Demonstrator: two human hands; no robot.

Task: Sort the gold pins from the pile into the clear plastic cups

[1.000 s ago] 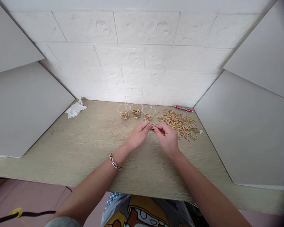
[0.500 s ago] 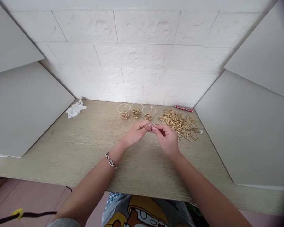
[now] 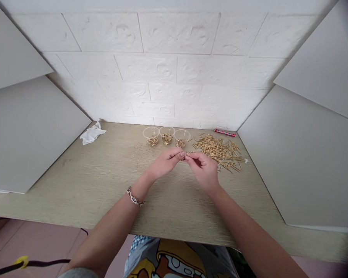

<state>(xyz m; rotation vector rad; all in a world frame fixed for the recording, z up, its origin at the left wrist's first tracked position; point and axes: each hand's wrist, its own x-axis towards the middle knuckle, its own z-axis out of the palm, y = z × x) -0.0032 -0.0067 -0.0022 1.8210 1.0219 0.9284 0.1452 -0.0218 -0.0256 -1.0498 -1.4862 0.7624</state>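
Note:
My left hand (image 3: pixel 167 163) and my right hand (image 3: pixel 203 170) meet fingertip to fingertip above the table. Both are closed in a pinch, thumbs against forefingers. A thin gold-coloured bit shows between the fingertips, mostly hidden and too small to name. Just beyond my hands stand three clear plastic cups, the left cup (image 3: pixel 151 133), the middle cup (image 3: pixel 166 132) and the right cup (image 3: pixel 182 135), each with small gold-coloured pieces at the bottom. Beside my right hand lies a loose pile of thin gold-coloured metal rods (image 3: pixel 217 148).
The wooden table (image 3: pixel 104 181) ends at a white brick-patterned wall (image 3: pixel 162 69). Grey-white panels flank it, the left panel (image 3: pixel 31 135) and the right panel (image 3: pixel 301 154). A crumpled tissue (image 3: pixel 92 134) lies far left, a red printed tube (image 3: pixel 225 133) far right. Tiny crumbs (image 3: pixel 142 151) dot the tabletop.
My left wrist has shifted very slightly to the left. The fingertips stay together in nearly the same spot, and the cups and rods lie as before.

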